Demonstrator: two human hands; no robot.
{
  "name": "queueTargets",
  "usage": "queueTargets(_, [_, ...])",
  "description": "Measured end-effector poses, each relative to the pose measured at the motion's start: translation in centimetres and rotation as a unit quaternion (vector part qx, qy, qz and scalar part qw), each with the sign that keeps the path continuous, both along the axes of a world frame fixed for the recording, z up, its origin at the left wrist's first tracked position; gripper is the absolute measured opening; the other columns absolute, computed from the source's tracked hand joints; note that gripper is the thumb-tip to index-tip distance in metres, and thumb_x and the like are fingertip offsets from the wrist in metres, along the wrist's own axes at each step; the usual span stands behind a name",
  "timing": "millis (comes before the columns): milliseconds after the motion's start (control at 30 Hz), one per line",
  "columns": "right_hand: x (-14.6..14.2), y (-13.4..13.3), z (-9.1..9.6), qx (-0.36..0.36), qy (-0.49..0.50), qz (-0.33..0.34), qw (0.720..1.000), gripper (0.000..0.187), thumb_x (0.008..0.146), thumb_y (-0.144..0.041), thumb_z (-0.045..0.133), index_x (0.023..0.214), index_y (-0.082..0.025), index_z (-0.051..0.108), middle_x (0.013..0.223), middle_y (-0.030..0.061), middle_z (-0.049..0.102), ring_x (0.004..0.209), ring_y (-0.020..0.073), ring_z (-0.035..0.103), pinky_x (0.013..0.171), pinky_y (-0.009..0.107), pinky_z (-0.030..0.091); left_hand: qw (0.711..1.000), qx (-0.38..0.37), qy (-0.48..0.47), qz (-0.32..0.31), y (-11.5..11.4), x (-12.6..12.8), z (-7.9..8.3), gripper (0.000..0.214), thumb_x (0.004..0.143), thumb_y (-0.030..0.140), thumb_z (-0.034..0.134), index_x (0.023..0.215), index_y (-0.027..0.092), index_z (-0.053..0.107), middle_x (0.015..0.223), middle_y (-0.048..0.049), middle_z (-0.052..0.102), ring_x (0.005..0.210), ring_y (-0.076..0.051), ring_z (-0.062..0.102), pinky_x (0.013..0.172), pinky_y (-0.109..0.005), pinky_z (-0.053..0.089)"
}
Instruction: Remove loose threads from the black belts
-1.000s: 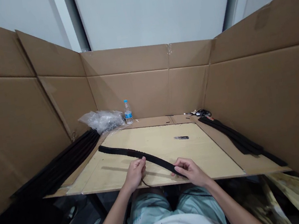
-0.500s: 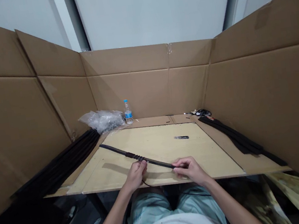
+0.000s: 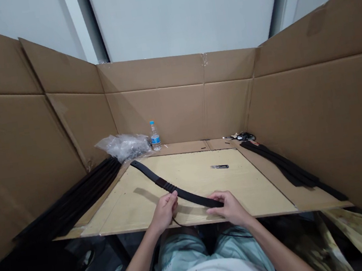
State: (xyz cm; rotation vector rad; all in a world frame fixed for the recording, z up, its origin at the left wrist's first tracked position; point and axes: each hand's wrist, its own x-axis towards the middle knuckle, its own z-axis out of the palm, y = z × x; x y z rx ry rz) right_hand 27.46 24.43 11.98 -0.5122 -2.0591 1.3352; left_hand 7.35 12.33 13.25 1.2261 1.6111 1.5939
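Cardboard walls [image 3: 177, 109] enclose the bench [image 3: 241, 181] on three sides, and nothing about them or the bench has changed. A stack of black strips [image 3: 72, 200] is leant along the left edge, and a smaller bundle of strips [image 3: 286, 165] lies along the right; both are unmoved.

The change is confined to the black strap [image 3: 155, 179] held over the near middle of the bench. Half a second ago it was seen edge-on as a thin line. Now its flat face is shown again, and its free end has swung farther away and to the right, towards the plastic bag [image 3: 123, 145]. From this it is judged that the strap is being rolled about its length and re-aimed, not carried elsewhere.

The left hand [image 3: 165, 211] is kept almost where it was, its fingers pinched on the strap just near of the ribbed section. The right hand [image 3: 229, 207] is likewise little shifted, its fingers closed on the strap's near end, low over the bench.

The water bottle [image 3: 154, 137] and the small tool [image 3: 219, 166] are left untouched.
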Motion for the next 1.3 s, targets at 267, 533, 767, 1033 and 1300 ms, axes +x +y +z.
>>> queueTargets(267, [1.0, -0.5, 0.7, -0.087, -0.051, 0.087, 0.991, 0.042, 0.077, -0.053, 0.061, 0.095, -0.015, 0.053, 0.064, -0.002, 0.06, 0.035, 0.0059, 0.045, 0.031, 0.017, 0.033, 1.0, 0.0, -0.001, 0.001, 0.0, 0.1, -0.1, 0.064, 0.067, 0.08, 0.045, 0.053, 0.02, 0.031, 0.047, 0.0068, 0.026, 0.042, -0.006, 0.023, 0.041, -0.021, 0.018])
queueTargets(533, [0.8, -0.5, 0.8, -0.121, 0.029, 0.083, 0.989, 0.041, 0.07, -0.044, 0.073, 0.08, -0.018, 0.043, 0.067, 0.0016, 0.066, 0.047, 0.0079, 0.052, 0.043, 0.018, 0.038, 0.999, 0.011, 0.033, 0.033, 0.3, -0.2, -0.2, 0.058, 0.073, 0.074, 0.046, 0.054, 0.02, 0.03, 0.048, 0.0065, 0.025, 0.043, -0.007, 0.022, 0.04, -0.022, 0.018])
queueTargets(767, [0.7, -0.3, 0.7, -0.013, 0.002, 0.028, 1.0, 0.032, 0.072, -0.044, 0.07, 0.08, -0.014, 0.061, 0.077, 0.0046, 0.065, 0.065, 0.0127, 0.055, 0.054, 0.022, 0.039, 0.998, 0.013, 0.043, 0.04, 0.2, -0.1, -0.1, 0.057, 0.073, 0.073, 0.045, 0.055, 0.021, 0.03, 0.048, 0.0061, 0.026, 0.043, -0.008, 0.023, 0.04, -0.022, 0.019])
queueTargets(1033, [0.4, -0.5, -0.4, 0.002, 0.022, 0.008, 1.0, 0.034, 0.076, -0.048, 0.066, 0.076, -0.015, 0.058, 0.068, 0.0028, 0.06, 0.057, 0.0124, 0.052, 0.051, 0.023, 0.039, 0.999, 0.003, 0.047, 0.015, 0.0, 0.0, 0.1, 0.061, 0.068, 0.078, 0.047, 0.056, 0.02, 0.034, 0.049, 0.0063, 0.028, 0.044, -0.008, 0.025, 0.041, -0.022, 0.021])
queueTargets(1300, [0.7, -0.4, 0.1, 0.073, 0.038, 0.014, 0.997, 0.038, 0.087, -0.047, 0.053, 0.068, -0.015, 0.06, 0.069, 0.0047, 0.06, 0.063, 0.0139, 0.052, 0.061, 0.026, 0.042, 0.998, -0.002, 0.057, 0.03, 0.1, -0.2, -0.2, 0.061, 0.068, 0.079, 0.044, 0.055, 0.02, 0.034, 0.047, 0.0057, 0.029, 0.044, -0.008, 0.025, 0.043, -0.024, 0.02])
